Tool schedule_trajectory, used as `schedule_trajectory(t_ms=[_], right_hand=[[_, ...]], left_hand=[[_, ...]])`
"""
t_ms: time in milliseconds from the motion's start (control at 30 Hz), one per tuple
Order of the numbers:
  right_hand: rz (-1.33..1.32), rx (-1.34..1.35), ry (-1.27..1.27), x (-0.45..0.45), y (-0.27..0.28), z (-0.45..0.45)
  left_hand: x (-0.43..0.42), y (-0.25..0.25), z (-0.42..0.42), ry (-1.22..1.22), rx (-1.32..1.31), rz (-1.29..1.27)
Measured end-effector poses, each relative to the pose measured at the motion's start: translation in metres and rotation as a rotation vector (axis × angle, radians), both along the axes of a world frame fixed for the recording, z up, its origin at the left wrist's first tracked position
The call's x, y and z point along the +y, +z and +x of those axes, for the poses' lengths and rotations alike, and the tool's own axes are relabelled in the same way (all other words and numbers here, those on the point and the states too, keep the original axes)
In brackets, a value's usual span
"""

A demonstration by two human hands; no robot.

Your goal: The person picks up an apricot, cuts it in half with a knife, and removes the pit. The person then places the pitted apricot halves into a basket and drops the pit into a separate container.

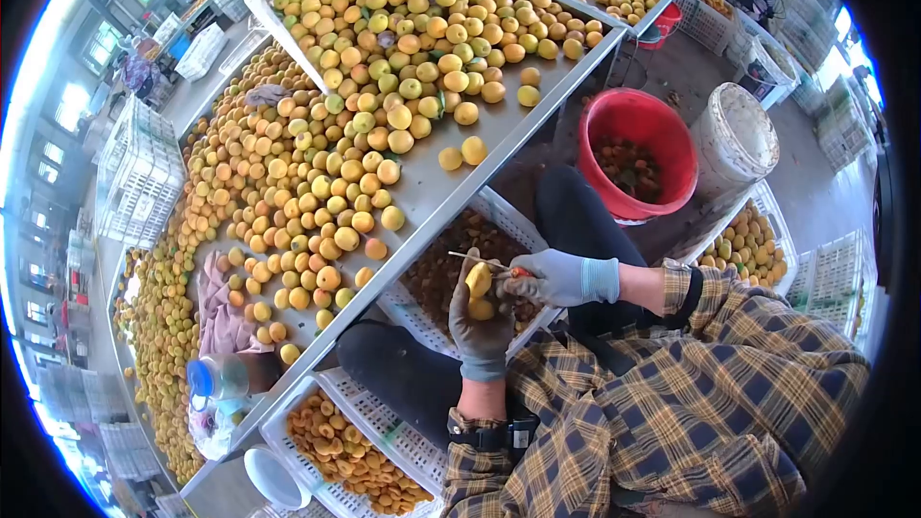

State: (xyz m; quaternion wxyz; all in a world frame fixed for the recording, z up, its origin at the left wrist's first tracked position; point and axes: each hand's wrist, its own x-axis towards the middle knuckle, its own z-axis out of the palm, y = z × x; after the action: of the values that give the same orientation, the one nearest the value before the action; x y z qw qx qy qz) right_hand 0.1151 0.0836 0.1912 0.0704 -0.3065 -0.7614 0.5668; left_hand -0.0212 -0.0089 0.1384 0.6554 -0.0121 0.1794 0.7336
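My left hand [480,328], in a soiled grey glove, is closed around a yellow apricot [479,277]. A second apricot [482,309] sits lower in the same palm. My right hand [564,278], gloved in pale blue-grey, grips a small knife with an orange-red handle [520,272]. Its thin blade lies across the top of the upper apricot, touching or just over it; I cannot tell how deep it goes. Both hands are above a white crate [504,206] between my knees, with dark brown pieces inside.
Whole apricots [326,192] cover much of the metal table [451,194], some spilling from a tipped white crate [261,5]. A red bucket [662,201], a white bucket [737,134] and a crate of apricot halves [350,451] surround me. A blue-lidded jar [225,377] stands by the table edge.
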Motion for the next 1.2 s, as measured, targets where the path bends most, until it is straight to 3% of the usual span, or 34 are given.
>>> schedule_trajectory(t_ms=[67, 100, 133, 233, 367, 433, 467, 533, 633, 700, 833, 900, 1100, 1200], right_hand=[[-0.122, -0.171, 0.016, -0.002, -0.004, 0.0], [-0.2, -0.153, -0.028, -0.005, -0.009, 0.001], [-0.202, -0.149, -0.035, -0.006, -0.014, 0.001], [-0.105, -0.171, -0.03, -0.006, -0.034, 0.004], [-0.038, -0.147, -0.012, -0.003, -0.033, 0.007], [-0.078, -0.195, 0.001, -0.003, -0.024, 0.008], [-0.122, -0.213, 0.001, -0.003, -0.022, 0.009], [-0.164, -0.23, -0.001, -0.003, -0.019, 0.01], [-0.118, -0.186, -0.016, -0.005, -0.02, 0.012], [0.094, -0.146, -0.022, -0.006, -0.027, 0.013], [0.152, -0.122, -0.056, -0.01, -0.032, 0.012], [0.221, -0.32, -0.058, -0.012, -0.022, 0.01], [0.113, -0.044, -0.112, -0.014, -0.07, 0.003], [-0.022, -0.09, -0.033, -0.008, -0.076, 0.001]], left_hand=[[0.002, -0.018, -0.001, -0.018, 0.021, 0.092], [0.002, -0.015, 0.0, 0.007, 0.177, 0.038], [0.002, -0.012, 0.002, 0.031, 0.333, -0.015], [0.0, -0.002, 0.0, -0.027, 0.424, 0.018], [0.003, -0.01, 0.001, -0.005, 0.403, -0.004], [0.005, -0.043, -0.004, 0.288, 1.605, 0.271], [0.005, -0.031, -0.004, 0.287, 1.606, 0.275], [0.001, -0.009, -0.002, -0.069, 0.333, -0.013], [0.002, -0.013, -0.003, -0.088, 0.302, 0.017], [0.002, -0.014, -0.001, -0.077, 0.328, -0.01], [0.002, -0.022, 0.002, -0.027, 0.335, -0.083], [0.001, -0.029, 0.004, -0.02, 0.301, -0.095], [0.004, -0.035, 0.011, 0.024, 0.386, -0.12], [0.004, -0.042, 0.011, 0.025, 0.369, -0.124]])
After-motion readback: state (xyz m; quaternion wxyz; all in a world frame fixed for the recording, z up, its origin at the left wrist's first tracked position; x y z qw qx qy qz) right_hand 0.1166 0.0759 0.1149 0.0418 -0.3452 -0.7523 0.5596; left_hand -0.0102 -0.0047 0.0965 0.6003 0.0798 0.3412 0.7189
